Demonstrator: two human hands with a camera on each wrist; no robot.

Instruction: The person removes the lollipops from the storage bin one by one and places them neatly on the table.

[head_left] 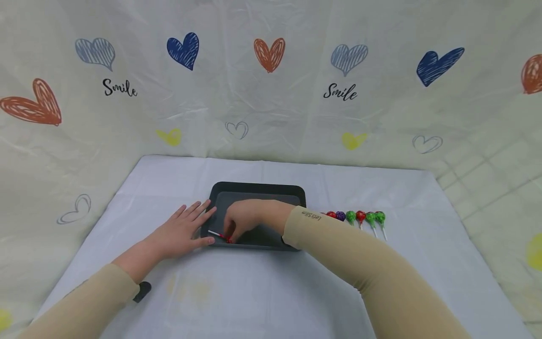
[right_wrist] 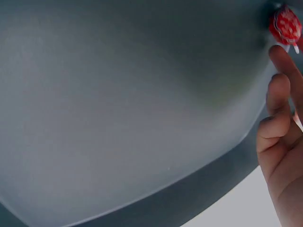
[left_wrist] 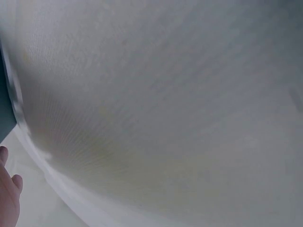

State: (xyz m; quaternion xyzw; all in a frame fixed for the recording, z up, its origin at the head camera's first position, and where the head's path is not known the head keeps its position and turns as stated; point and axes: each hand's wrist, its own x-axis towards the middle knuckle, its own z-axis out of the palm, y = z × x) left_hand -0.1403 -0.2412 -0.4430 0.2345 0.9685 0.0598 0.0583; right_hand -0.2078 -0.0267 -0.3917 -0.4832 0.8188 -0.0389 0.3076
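Note:
A dark grey baking tray lies on the white-covered table. Inside its near-left corner is a lollipop in a red wrapper, its white stick pointing left. My right hand reaches down into the tray and pinches this lollipop at the fingertips. The right wrist view has the red wrapped head at the top right, beside the fingertips. Over the tray's left edge, my left hand rests with its fingers spread and holds nothing. Only a bit of the left hand enters the left wrist view.
To the right of the tray runs a row of lollipops: red, purple and several green, sticks toward me. My right forearm partly covers the row's left end. Behind the table hangs a pale sheet printed with hearts.

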